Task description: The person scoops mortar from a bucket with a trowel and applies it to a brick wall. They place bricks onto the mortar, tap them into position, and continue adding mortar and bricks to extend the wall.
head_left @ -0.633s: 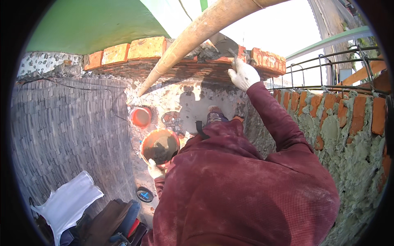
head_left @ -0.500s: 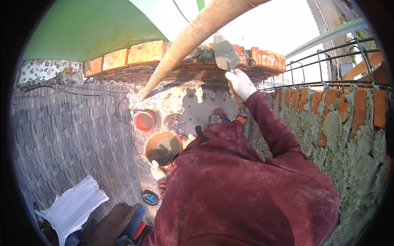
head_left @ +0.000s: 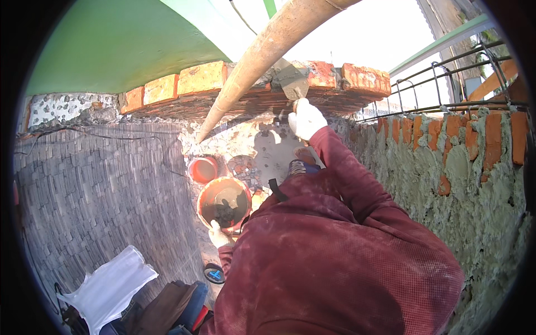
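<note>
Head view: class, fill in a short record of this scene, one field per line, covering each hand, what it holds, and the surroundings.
right hand: gloved right hand grips a trowel, blade up at the brick course
left hand: gloved left hand holds the rim of an orange bucket
bucket contents: dark mortar
below: a second orange bucket
right side: mortared brick wall
overhead: slanting wooden pole
</note>
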The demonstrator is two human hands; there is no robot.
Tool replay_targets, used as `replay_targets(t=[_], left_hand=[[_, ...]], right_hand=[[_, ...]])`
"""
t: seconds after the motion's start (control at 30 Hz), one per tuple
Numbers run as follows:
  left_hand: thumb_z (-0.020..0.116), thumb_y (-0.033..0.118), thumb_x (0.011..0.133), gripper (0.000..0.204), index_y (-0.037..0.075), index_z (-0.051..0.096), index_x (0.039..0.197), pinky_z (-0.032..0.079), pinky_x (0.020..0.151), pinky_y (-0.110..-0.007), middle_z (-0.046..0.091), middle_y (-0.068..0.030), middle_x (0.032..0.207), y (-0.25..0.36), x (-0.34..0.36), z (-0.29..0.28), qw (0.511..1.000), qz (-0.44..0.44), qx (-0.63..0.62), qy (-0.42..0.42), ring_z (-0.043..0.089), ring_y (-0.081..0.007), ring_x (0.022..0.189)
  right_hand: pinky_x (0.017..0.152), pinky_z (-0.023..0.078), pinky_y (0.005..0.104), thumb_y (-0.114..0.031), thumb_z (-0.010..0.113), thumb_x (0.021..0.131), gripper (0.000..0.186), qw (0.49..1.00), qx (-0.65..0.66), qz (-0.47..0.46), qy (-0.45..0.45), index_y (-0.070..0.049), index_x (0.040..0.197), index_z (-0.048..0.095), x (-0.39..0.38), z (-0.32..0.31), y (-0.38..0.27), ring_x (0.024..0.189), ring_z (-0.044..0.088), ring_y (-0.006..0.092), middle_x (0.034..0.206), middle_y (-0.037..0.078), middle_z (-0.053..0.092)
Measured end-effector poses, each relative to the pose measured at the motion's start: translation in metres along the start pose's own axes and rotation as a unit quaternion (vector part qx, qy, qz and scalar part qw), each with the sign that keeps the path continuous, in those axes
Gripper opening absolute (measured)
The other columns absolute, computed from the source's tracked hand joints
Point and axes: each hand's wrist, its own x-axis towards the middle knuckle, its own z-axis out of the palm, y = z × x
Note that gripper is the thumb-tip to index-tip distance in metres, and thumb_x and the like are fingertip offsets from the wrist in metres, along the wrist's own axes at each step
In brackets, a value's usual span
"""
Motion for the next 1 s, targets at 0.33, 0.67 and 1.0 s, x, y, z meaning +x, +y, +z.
replay_targets(t=[0.33,0.67,1.0], left_hand=[[0.080,0.030,0.092,0.034,0.010,0.059,0.108,0.057,0.059,-0.038,0.067,-0.0077,0.099,-0.017,0.020,-0.046,0.999,-0.035,0.023,0.011,0.066,-0.0223,0.075],[0.082,0.029,0.091,0.035,0.013,0.051,0.096,0.044,0.043,-0.035,0.051,-0.0005,0.061,-0.015,0.004,-0.040,0.997,0.003,0.030,0.071,0.047,-0.0146,0.044],[0.080,0.022,0.093,0.028,0.012,0.055,0.102,0.045,0.045,-0.031,0.059,-0.0023,0.073,-0.006,0.001,-0.053,0.996,-0.017,0.062,0.054,0.054,-0.0148,0.050]], right_hand=[[0.084,0.054,0.0521,-0.020,0.060,0.094,0.030,0.994,0.003,-0.046,0.101,0.004,0.110,0.053,-0.009,0.022,0.029,0.096,0.068,0.0483,0.098,0.031,0.068],[0.080,0.055,0.0518,-0.021,0.063,0.089,0.032,0.974,-0.102,-0.147,0.139,0.006,0.105,0.055,0.004,0.028,0.033,0.088,0.069,0.0469,0.089,0.030,0.069],[0.085,0.056,0.0457,-0.010,0.058,0.089,0.025,0.921,-0.279,-0.200,0.184,-0.005,0.112,0.063,0.017,-0.054,0.007,0.097,0.072,0.0367,0.107,0.018,0.071]])
